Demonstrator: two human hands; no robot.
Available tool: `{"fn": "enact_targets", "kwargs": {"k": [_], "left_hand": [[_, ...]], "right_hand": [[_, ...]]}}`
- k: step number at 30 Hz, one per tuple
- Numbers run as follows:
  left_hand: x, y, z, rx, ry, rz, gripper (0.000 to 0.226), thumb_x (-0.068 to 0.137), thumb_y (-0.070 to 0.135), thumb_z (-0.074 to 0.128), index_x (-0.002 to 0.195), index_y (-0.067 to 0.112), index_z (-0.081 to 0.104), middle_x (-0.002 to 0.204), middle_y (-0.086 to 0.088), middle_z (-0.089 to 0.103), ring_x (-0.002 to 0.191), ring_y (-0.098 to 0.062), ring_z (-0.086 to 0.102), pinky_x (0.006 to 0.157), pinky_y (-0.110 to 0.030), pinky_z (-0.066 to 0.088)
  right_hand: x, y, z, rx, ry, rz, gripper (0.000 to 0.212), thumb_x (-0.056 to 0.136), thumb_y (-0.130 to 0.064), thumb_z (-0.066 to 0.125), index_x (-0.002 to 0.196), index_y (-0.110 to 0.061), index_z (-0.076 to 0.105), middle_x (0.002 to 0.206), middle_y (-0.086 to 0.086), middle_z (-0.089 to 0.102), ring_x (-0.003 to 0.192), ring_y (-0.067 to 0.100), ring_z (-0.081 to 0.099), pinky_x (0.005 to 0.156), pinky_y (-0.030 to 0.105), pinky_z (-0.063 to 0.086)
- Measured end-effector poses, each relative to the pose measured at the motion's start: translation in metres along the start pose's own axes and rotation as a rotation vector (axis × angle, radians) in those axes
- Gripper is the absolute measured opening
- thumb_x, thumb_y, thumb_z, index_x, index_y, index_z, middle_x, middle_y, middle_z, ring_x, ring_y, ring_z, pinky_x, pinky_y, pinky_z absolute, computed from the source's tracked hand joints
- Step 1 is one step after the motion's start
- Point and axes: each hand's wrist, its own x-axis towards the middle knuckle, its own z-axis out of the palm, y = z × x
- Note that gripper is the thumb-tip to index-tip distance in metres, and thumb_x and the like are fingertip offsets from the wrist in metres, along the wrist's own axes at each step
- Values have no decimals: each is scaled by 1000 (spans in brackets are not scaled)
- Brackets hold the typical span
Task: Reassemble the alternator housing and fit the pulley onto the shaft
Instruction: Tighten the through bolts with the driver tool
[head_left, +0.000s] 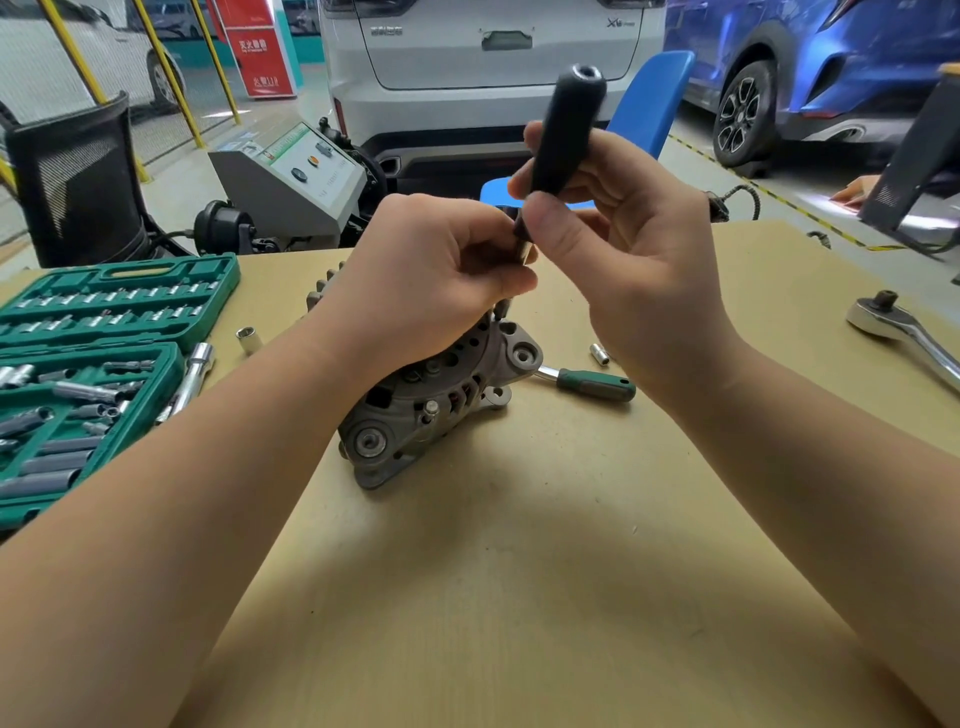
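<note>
Behind table, car badge reads "X6".

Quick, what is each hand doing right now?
Left hand: grip closed, pinching the driver's shaft.
Right hand: grip closed around the black driver handle.

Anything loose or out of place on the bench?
Yes: two sockets lie loose on the table, one left of the alternator, one right of it, outside the green socket case. No visible damage.
</note>
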Motion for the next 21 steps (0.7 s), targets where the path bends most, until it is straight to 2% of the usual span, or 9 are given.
{"fn": "enact_targets", "kwargs": {"k": [3,5,7,9,11,14,16,19,21], "left_hand": [[0,1,0,-9,0,-9,21,97,12,80,118,9,83,101,-4,83,91,-14,80,91,-31,62],[0,3,-1,-28,-2,-7,24,96,17,82,118,9,82,101,-1,83,92,-10,79,92,-25,62],[-1,4,-1,-29,0,-6,29,93,25,86,115,7,81,100,-4,82,93,-15,79,92,-30,62],[-1,3,-1,-18,14,-2,31,92,27,87,112,4,80,100,-8,81,93,-20,79,90,-39,63],[0,3,-1,-9,21,4,26,93,22,86,112,4,81,99,-8,82,91,-21,80,88,-41,63],[0,2,-1,-14,25,-14,21,95,12,82,114,5,82,99,-5,83,88,-13,79,89,-33,62],[0,3,-1,-25,21,-20,20,96,11,80,116,7,82,101,-2,83,90,-9,79,90,-24,62],[-1,5,0,-41,14,5,27,96,18,82,121,7,80,107,-2,83,97,-9,80,92,-18,60],[-1,5,0,-28,25,8,31,94,25,85,118,6,81,105,-6,82,96,-16,80,92,-27,63]], "right_hand": [[1,0,-1,-9,8,6,35,100,1,65,134,0,65,112,7,75,109,26,72,95,51,60],[2,-1,-1,-33,33,12,32,98,0,69,130,-4,68,109,1,76,106,20,73,93,47,61],[2,-2,1,-47,45,14,32,95,-6,74,126,-11,68,103,-11,73,99,11,71,89,39,61],[1,-2,3,-49,54,7,33,93,-11,79,124,-15,66,98,-14,70,95,10,68,85,34,59],[0,-1,3,-41,36,-3,31,95,-12,77,125,-10,67,100,-9,70,97,12,68,87,36,59],[1,1,0,-1,-3,9,33,100,-3,67,133,-2,66,112,4,75,110,22,72,96,48,60],[3,0,-1,-15,2,9,34,100,1,66,134,-3,66,115,8,77,112,24,73,97,50,60],[2,-2,1,-59,7,-11,35,97,-2,71,130,-12,66,109,-1,76,103,15,72,90,37,60],[0,-1,3,-78,7,-27,37,97,-3,72,132,-11,66,106,3,74,99,17,70,87,31,57]]}}
